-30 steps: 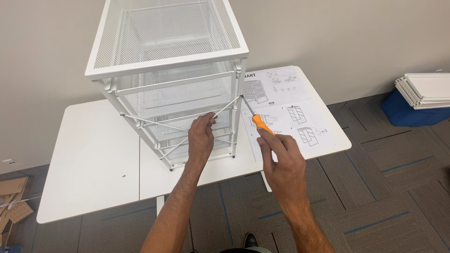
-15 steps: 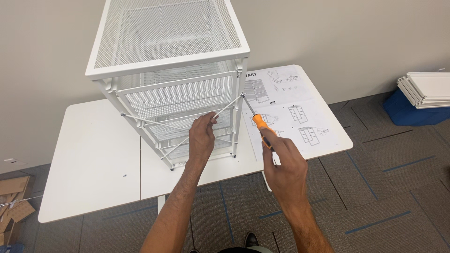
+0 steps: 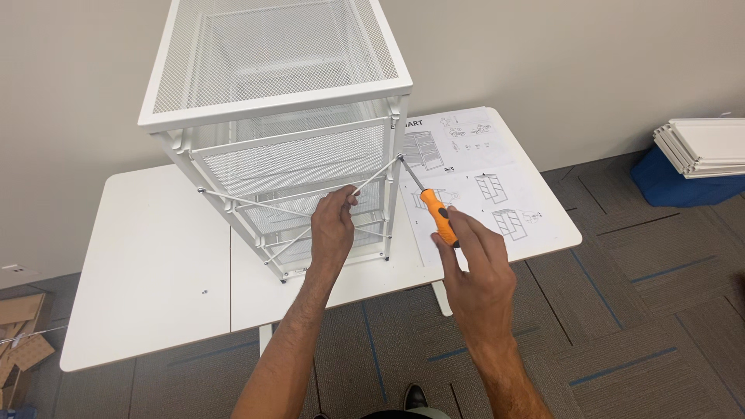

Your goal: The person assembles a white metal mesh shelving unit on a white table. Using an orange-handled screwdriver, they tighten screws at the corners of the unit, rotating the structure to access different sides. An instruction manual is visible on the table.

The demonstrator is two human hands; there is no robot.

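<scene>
The orange-handled screwdriver (image 3: 437, 212) points its tip at the upper corner of the white mesh drawer frame (image 3: 279, 116), which stands on the white surface (image 3: 147, 264). The right hand (image 3: 477, 268) is closed around the handle. The left hand (image 3: 332, 225) pinches a thin diagonal brace rod (image 3: 272, 199). An instruction sheet (image 3: 481, 178) lies beside the frame.

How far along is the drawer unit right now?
The white mesh frame stands assembled on the table. The left hand steadies a cross brace; the right hand drives the orange screwdriver at its upper corner. Other brace ends cannot be judged.
</scene>
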